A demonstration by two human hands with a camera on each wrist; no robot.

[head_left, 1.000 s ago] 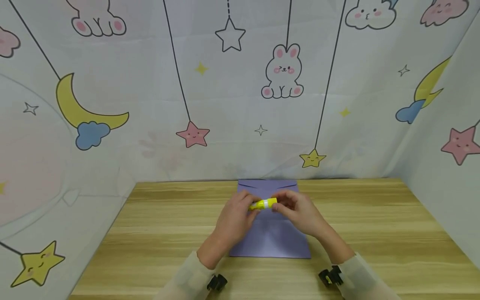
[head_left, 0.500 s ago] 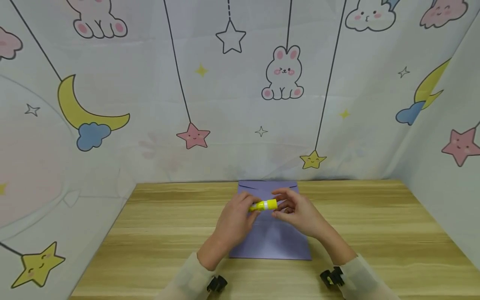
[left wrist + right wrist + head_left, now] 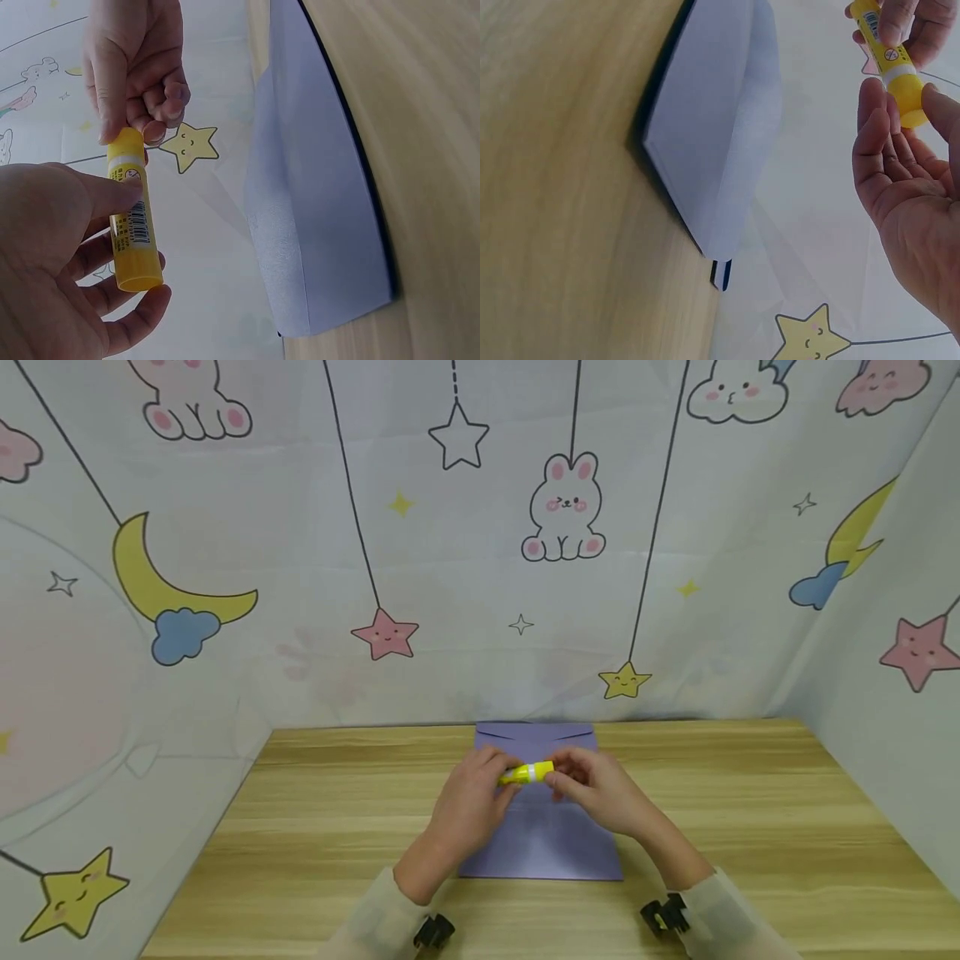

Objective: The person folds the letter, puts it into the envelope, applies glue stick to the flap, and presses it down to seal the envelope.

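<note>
A yellow glue stick with a white band is held above the table. My left hand grips its barrel, and the left wrist view shows the thumb across the barcode label. At the other end, my right hand pinches the yellow cap between thumb and fingers. The cap is on the stick, so the glue inside is hidden. Below both hands lies a purple envelope, its flap end toward the back of the table. In the left wrist view the envelope looks slightly raised along a crease.
The wood-grain table stretches to both sides of the envelope. A white curtain printed with stars, moons and rabbits hangs at the table's back edge and along the sides. Black camera mounts sit at both sleeves.
Half a second ago my right fingers were spread loosely around the cap; they have now come together on it again. The left hand and glue stick stay nearly where they were.
</note>
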